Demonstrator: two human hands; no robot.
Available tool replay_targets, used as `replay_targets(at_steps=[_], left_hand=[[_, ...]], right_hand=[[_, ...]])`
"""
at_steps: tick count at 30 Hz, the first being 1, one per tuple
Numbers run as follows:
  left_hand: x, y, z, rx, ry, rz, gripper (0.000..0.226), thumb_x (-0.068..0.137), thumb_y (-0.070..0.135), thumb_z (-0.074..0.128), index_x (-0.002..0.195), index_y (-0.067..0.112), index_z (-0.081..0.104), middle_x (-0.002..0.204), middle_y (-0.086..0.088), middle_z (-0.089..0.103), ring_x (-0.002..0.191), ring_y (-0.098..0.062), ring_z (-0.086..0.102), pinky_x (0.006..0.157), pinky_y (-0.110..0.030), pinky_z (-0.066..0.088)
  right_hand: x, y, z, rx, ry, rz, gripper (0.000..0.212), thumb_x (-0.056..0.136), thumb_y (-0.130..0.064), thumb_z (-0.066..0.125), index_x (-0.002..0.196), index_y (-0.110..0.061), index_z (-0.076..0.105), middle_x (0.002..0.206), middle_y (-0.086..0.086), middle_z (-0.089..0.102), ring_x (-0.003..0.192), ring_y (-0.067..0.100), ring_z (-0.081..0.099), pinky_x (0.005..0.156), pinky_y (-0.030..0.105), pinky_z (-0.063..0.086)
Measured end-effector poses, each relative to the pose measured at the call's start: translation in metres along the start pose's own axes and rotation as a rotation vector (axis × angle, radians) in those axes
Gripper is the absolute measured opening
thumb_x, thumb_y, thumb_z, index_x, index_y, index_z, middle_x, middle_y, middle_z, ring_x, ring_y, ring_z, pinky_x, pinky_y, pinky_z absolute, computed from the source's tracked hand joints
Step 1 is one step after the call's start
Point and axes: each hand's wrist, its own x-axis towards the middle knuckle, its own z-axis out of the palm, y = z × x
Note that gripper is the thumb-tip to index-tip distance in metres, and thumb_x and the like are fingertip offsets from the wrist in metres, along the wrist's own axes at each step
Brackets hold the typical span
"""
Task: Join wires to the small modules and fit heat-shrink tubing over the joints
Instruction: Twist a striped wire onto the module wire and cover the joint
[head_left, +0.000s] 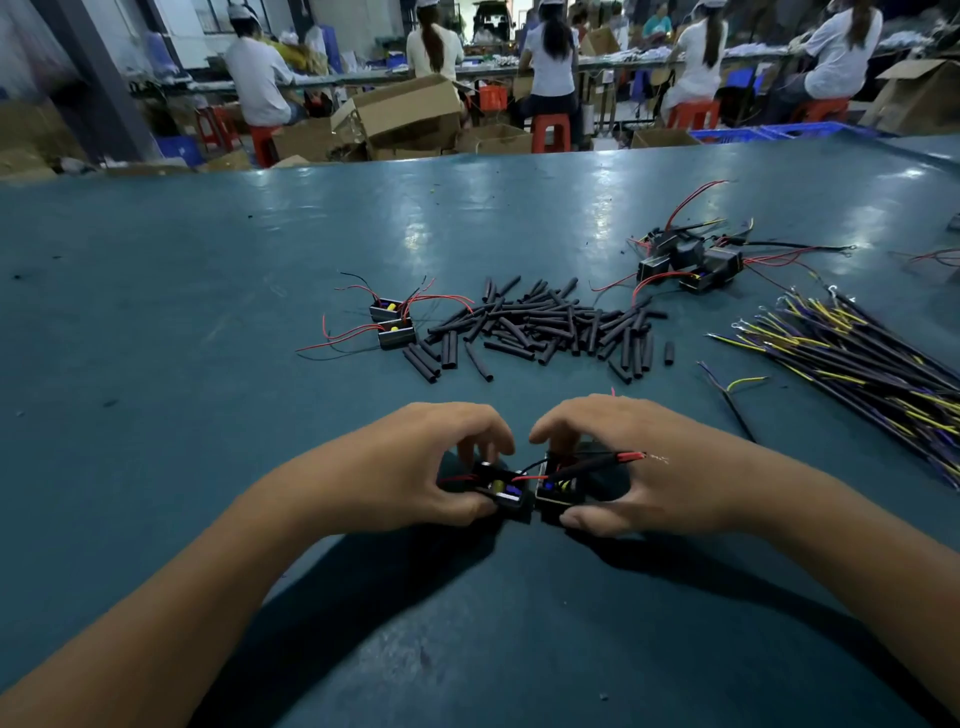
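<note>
Near the table's front, my left hand (415, 467) grips a small black module (503, 488) between thumb and curled fingers. Right beside it, my right hand (639, 473) grips a second black module (558, 491). A red wire with a black sleeve (597, 462) runs from that module across my right hand, its bare strands showing at the tip. Short red and black leads link across the two modules. A loose heap of black heat-shrink tubes (545, 327) lies farther back at the centre.
Two more modules with red leads (392, 325) sit left of the tube heap. A cluster of modules (691, 260) lies at the back right. A bundle of black, yellow and purple wires (852, 353) spreads along the right side. People sit at benches beyond the teal table (208, 364).
</note>
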Motion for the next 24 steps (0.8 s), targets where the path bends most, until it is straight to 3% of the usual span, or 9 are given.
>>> replay_targets(at_steps=[4,11,15,17,20,24], left_hand=[[0.004,0.006,0.006,0.043,0.009,-0.056,0.038,0.082,0.041,0.078,0.114,0.033,0.060,0.086,0.015,0.060,0.080,-0.005,0.056,0.066,-0.014,0.041],[0.006,0.010,0.015,0.043,0.029,-0.072,0.040,0.084,0.050,0.074,0.117,0.034,0.058,0.067,0.006,0.055,0.064,-0.004,0.052,0.056,-0.018,0.038],[0.007,0.010,0.018,0.023,0.033,-0.088,0.044,0.079,0.062,0.071,0.111,0.033,0.060,0.062,0.008,0.050,0.058,-0.005,0.049,0.052,-0.018,0.034],[0.007,0.009,0.018,0.006,0.040,-0.091,0.041,0.080,0.060,0.072,0.107,0.032,0.061,0.061,0.010,0.051,0.057,-0.005,0.048,0.051,-0.018,0.033],[0.006,0.006,0.017,-0.019,0.037,-0.092,0.037,0.082,0.059,0.072,0.107,0.034,0.061,0.064,0.011,0.055,0.058,-0.006,0.050,0.052,-0.019,0.036],[0.006,0.003,0.014,-0.002,0.023,-0.100,0.043,0.081,0.063,0.070,0.114,0.038,0.058,0.068,0.010,0.057,0.060,-0.004,0.052,0.055,-0.017,0.038]], right_hand=[[0.001,0.000,-0.001,-0.063,-0.014,0.013,0.046,0.079,-0.052,0.076,0.116,-0.031,0.058,0.101,-0.017,0.053,0.098,0.002,0.048,0.090,0.025,0.040],[0.002,0.002,0.001,-0.032,0.046,0.035,0.047,0.076,-0.055,0.077,0.112,-0.028,0.064,0.098,-0.014,0.055,0.092,0.002,0.050,0.082,0.017,0.039],[0.004,0.000,0.003,-0.068,0.083,0.083,0.044,0.075,-0.060,0.074,0.105,-0.028,0.066,0.094,-0.012,0.055,0.087,0.005,0.051,0.079,0.030,0.048],[0.003,-0.001,0.003,-0.068,0.099,0.092,0.042,0.075,-0.060,0.074,0.103,-0.029,0.067,0.092,-0.012,0.055,0.084,0.005,0.051,0.078,0.030,0.048],[0.001,-0.002,-0.001,-0.055,0.065,0.093,0.042,0.078,-0.055,0.074,0.112,-0.032,0.066,0.098,-0.013,0.055,0.089,0.001,0.050,0.084,0.020,0.043],[-0.001,-0.004,-0.005,-0.009,0.031,0.036,0.053,0.083,-0.027,0.075,0.133,-0.028,0.057,0.117,-0.013,0.059,0.108,0.001,0.051,0.098,0.013,0.036]])
